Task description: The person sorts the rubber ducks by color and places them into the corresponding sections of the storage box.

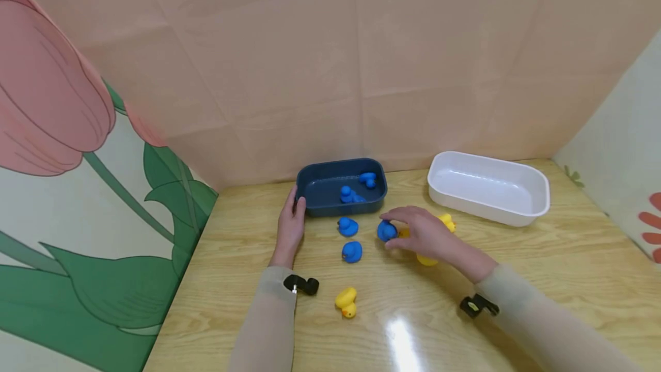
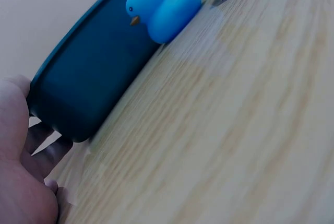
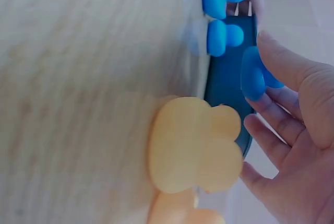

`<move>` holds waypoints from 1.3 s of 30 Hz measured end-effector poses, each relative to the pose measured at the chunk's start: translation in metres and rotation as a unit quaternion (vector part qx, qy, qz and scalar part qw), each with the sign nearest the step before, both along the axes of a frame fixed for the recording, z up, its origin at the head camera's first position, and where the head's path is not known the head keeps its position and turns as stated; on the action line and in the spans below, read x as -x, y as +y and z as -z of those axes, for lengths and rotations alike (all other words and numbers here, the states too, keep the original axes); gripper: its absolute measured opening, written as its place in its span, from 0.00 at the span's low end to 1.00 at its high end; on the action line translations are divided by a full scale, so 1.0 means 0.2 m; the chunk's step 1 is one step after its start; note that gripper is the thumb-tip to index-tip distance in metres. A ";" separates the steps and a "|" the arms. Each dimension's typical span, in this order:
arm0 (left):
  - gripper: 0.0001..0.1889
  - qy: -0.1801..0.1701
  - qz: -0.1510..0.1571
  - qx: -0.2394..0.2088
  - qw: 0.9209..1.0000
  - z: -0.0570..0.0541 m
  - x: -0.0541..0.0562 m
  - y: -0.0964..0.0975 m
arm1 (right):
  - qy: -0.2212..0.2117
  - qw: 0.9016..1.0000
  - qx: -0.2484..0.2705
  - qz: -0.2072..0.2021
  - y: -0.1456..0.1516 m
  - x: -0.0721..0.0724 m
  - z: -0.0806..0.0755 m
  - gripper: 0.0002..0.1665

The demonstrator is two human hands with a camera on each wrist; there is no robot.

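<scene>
My left hand [image 1: 291, 225] holds the left end of a dark blue tray [image 1: 315, 210], thumb at the near corner and fingers along the end wall. Two blue rubber ducks lie inside it, one at the front [image 1: 347, 194] and one at the right [image 1: 368, 179]. Right of the tray's front, my right hand [image 1: 420, 234] pinches a blue rubber duck [image 1: 387, 231] between thumb and fingers; the right wrist view shows this duck [image 3: 252, 75] raised off the wood. Yellow rubber ducks [image 1: 427, 260] sit partly hidden under that hand.
Two more blue ducks stand before the dark tray, one closer to it [image 1: 348, 227] and one nearer me [image 1: 352, 252]. Another yellow duck [image 1: 346, 302] lies toward the front of the wooden table [image 1: 227, 291]. A white tray [image 1: 480, 204] stands at the back right, before the draped wall.
</scene>
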State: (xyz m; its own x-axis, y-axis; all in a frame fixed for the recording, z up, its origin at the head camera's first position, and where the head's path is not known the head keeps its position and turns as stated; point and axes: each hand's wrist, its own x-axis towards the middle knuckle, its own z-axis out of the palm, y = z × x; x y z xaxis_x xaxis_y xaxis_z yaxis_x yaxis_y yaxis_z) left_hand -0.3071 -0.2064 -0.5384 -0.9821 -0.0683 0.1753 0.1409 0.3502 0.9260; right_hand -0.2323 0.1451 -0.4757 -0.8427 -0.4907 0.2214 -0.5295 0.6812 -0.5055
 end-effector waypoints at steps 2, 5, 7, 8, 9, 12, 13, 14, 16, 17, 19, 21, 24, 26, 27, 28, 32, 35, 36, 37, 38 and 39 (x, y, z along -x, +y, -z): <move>0.32 0.000 0.001 -0.002 1.000 0.00 0.00 0.00 | -0.003 1.000 0.005 0.011 -0.01 0.01 -0.02 0.36; 0.32 0.000 0.001 -0.003 1.000 0.00 0.00 0.00 | -0.004 1.000 0.007 0.026 -0.03 0.04 -0.05 0.37; 0.31 0.000 0.001 -0.002 1.000 0.00 0.00 0.00 | -0.009 0.999 0.013 0.036 -0.05 0.05 -0.07 0.38; 0.31 -0.001 -0.001 -0.002 1.000 0.00 0.00 0.00 | -0.011 0.999 0.015 0.041 -0.05 0.06 -0.08 0.38; 0.31 -0.001 -0.001 -0.002 1.000 0.00 0.00 0.00 | -0.011 0.999 0.019 0.046 -0.06 0.07 -0.10 0.38; 0.32 -0.001 -0.002 0.000 1.000 0.00 0.00 0.00 | -0.014 0.998 0.028 0.060 -0.08 0.11 -0.13 0.38; 0.32 -0.001 -0.003 -0.001 1.000 0.00 0.00 0.00 | -0.016 0.997 0.029 0.065 -0.09 0.12 -0.14 0.38; 0.32 -0.002 -0.002 -0.001 1.000 0.00 0.00 0.00 | -0.019 0.997 0.031 0.071 -0.10 0.13 -0.15 0.38; 0.32 -0.001 -0.001 -0.004 1.000 0.00 0.00 0.00 | -0.024 0.996 0.035 0.081 -0.11 0.16 -0.16 0.39; 0.32 -0.001 -0.001 -0.006 1.000 0.00 0.00 0.00 | -0.028 0.995 0.036 0.085 -0.11 0.17 -0.16 0.39; 0.31 0.001 0.001 -0.008 1.000 0.00 0.01 0.00 | -0.036 0.994 0.039 0.092 -0.12 0.19 -0.17 0.39; 0.31 0.002 0.001 -0.009 1.000 0.00 0.01 0.00 | -0.044 0.993 0.040 0.099 -0.12 0.22 -0.17 0.39; 0.31 0.002 -0.001 -0.006 1.000 -0.01 0.00 0.00 | -0.052 0.992 0.032 0.109 -0.13 0.26 -0.18 0.40; 0.31 0.001 -0.002 -0.004 1.000 -0.01 0.00 0.00 | -0.056 0.991 0.028 0.114 -0.13 0.28 -0.18 0.41; 0.31 0.001 -0.002 -0.003 1.000 0.00 0.00 0.00 | -0.057 0.991 0.025 0.117 -0.13 0.30 -0.18 0.41; 0.31 0.001 -0.002 -0.003 1.000 0.00 0.00 0.00 | -0.058 0.991 0.023 0.120 -0.13 0.31 -0.17 0.41; 0.31 0.003 -0.002 -0.003 1.000 0.00 0.00 0.00 | -0.062 0.989 0.020 0.130 -0.14 0.34 -0.17 0.41; 0.31 0.007 -0.003 -0.001 1.000 0.01 0.00 0.00 | -0.057 0.989 0.014 0.137 -0.14 0.36 -0.16 0.40; 0.31 0.007 -0.002 -0.001 1.000 0.01 0.00 0.00 | -0.056 0.989 0.012 0.138 -0.15 0.37 -0.16 0.41; 0.32 0.007 -0.002 0.000 1.000 0.01 0.00 0.00 | -0.056 0.989 0.010 0.139 -0.15 0.37 -0.16 0.41; 0.32 0.008 -0.001 -0.001 1.000 0.01 0.00 0.00 | -0.056 0.989 0.008 0.139 -0.15 0.38 -0.16 0.41; 0.32 0.008 0.001 -0.001 1.000 0.01 0.00 0.00 | -0.054 0.989 0.006 0.139 -0.15 0.38 -0.16 0.42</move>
State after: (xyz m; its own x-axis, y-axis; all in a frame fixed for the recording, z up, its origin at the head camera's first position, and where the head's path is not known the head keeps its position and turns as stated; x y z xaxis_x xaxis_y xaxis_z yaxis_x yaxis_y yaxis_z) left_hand -0.3061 -0.2059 -0.5401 -0.9794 -0.0672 0.1904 0.1558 0.3480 0.9244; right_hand -0.3091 0.1148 -0.4447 -0.9637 -0.2342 0.1278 -0.2651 0.7862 -0.5582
